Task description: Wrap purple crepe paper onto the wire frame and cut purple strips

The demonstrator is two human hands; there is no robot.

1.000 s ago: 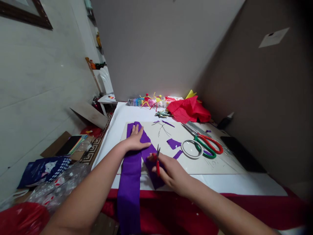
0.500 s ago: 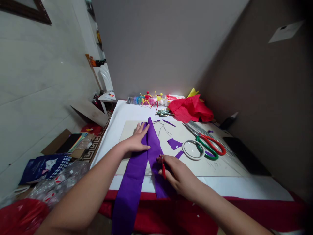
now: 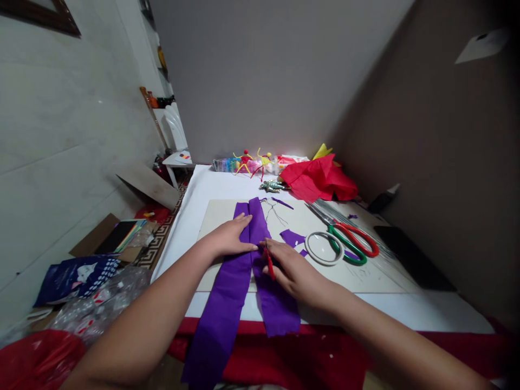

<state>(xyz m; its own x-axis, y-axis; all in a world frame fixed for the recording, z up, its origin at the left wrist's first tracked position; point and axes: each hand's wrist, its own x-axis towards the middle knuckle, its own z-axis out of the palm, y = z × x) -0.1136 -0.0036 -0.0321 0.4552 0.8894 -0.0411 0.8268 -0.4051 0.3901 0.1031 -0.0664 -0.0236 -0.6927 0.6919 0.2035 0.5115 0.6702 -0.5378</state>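
Note:
A long strip of purple cloth lies over the board and hangs past the table's front edge. A second purple flap spreads beside it on the right, with a narrow gap between the two. My left hand rests flat on the upper cloth, fingers stretched out, thumb pointing right. Close by, my right hand grips a small red-handled tool against the cloth's right part; its exact kind is hard to make out. Purple scraps and thin bent wire lie beyond my right hand.
Large scissors with red and green handles lie right, beside a white tape roll and a dark flat object. Red cloth, a small metallic figure and pipe-cleaner figures stand or lie behind.
My right hand has moved slightly away from me along the cloth with the red-handled tool. My left fingers have drawn closer together. More of the right flap's lower end shows.

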